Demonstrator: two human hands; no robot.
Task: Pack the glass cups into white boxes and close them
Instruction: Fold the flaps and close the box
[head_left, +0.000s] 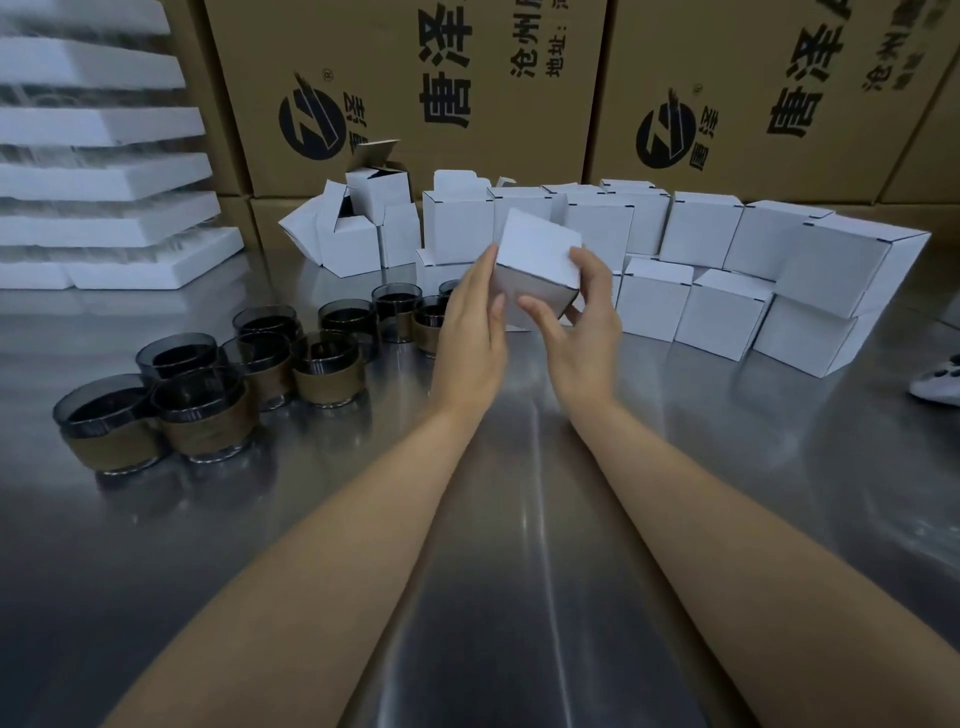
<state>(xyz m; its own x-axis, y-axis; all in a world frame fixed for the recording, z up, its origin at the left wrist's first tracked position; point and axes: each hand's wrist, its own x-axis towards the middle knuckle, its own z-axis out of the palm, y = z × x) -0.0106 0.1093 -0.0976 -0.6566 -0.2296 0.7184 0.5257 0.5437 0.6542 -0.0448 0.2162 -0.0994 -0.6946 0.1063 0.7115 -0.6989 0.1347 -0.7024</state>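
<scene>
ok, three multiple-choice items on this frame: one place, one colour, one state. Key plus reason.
1. The glass cups stand:
A) on the steel table, left of the hands
B) right of the hands
C) on the floor

2. The cups' sleeves are:
A) red
B) tan
C) blue

3. The white box is:
A) lying flat on the table
B) crushed
C) lifted between the left hand and the right hand

Key:
1 A, the cups cluster at left.
2 B, a tan band wraps each cup.
3 C, both hands hold it clear of the table.
</scene>
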